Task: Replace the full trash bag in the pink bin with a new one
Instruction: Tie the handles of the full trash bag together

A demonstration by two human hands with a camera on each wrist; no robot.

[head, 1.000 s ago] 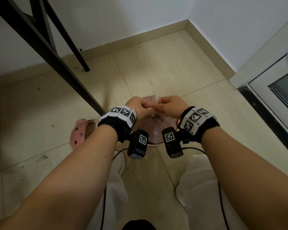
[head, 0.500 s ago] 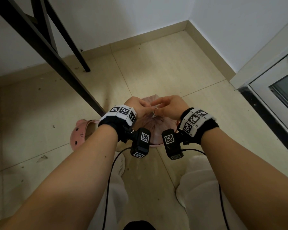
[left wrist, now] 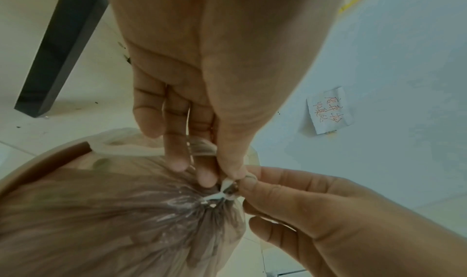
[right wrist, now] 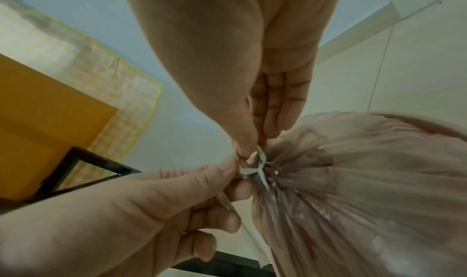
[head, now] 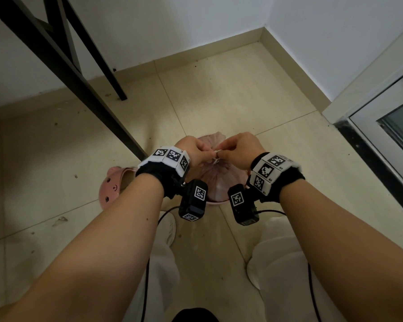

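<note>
Both hands, left hand (head: 197, 149) and right hand (head: 240, 148), pinched the white tie (left wrist: 223, 189) on the bag (head: 221, 180); hard pulling risked tearing its thin plastic.

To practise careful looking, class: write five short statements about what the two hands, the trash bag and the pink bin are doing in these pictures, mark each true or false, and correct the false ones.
1. Both hands pinch the white tie at the neck of the trash bag. True: left hand, right hand, tie.
2. The bag lies on the floor beside the pink bin. False: it sits in the pink bin.
3. The bag's mouth is gathered shut. True.
4. The bin's lid is closed over the bag. False: the pink lid is off to the left.
5. The right hand hangs idle. False: its grip is on the tie.
</note>
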